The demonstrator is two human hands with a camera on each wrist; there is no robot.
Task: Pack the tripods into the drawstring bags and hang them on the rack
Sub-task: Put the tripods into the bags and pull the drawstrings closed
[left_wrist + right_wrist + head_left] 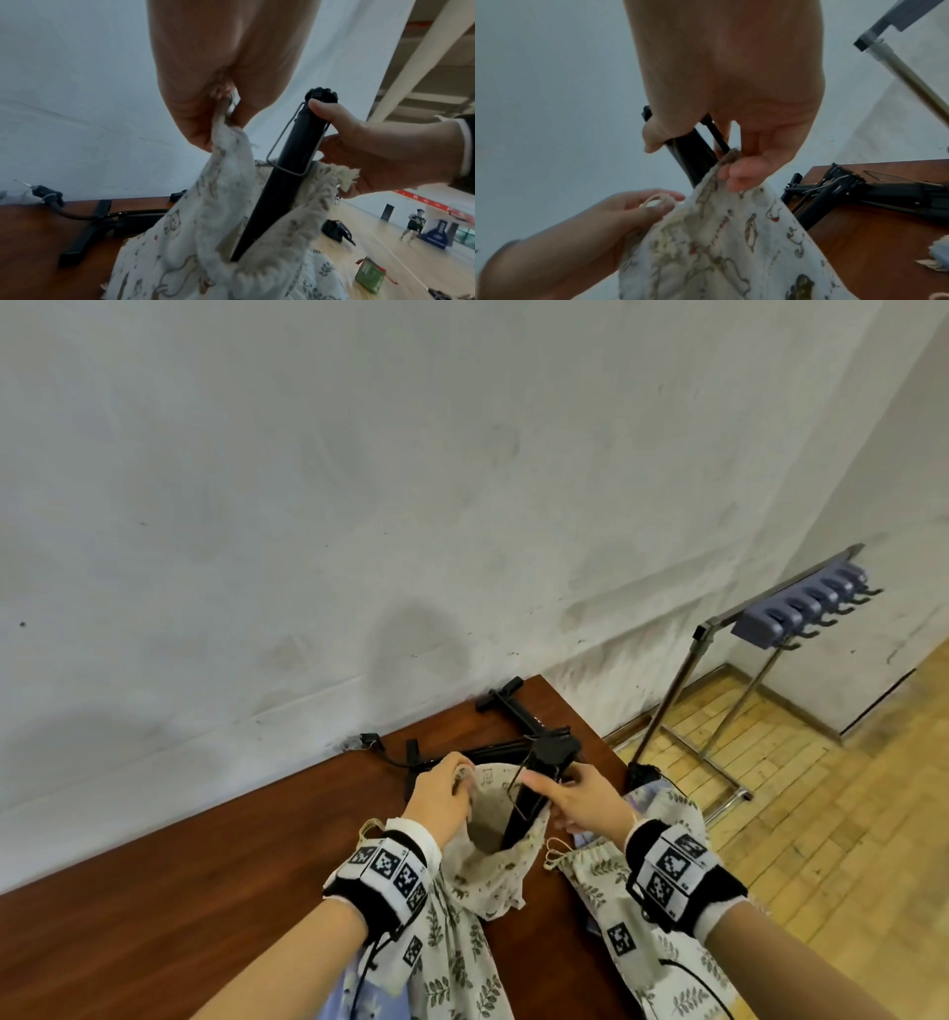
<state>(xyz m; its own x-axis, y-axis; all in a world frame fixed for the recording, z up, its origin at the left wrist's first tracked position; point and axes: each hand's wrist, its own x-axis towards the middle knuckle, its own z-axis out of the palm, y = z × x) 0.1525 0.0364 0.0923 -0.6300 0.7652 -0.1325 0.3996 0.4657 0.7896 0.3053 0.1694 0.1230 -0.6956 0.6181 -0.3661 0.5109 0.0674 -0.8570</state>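
A cream drawstring bag [506, 857] with small animal prints hangs open above the brown table [205, 891]. My left hand [458, 780] pinches its left rim, seen close up in the left wrist view, where the left hand [223, 119] holds the cloth. A folded black tripod [524, 806] stands slanted in the bag's mouth, its lower part inside and its head sticking out. My right hand [547, 791] grips the tripod [290, 158] near its top. In the right wrist view, the right hand's lower fingers [734, 178] also pinch the bag's right rim.
Two more folded black tripods [508, 711] lie on the table by the wall. Leaf-print bags [606, 870] lie near the table's front. A metal rack [801, 613] with a row of hooks stands on the wooden floor to the right.
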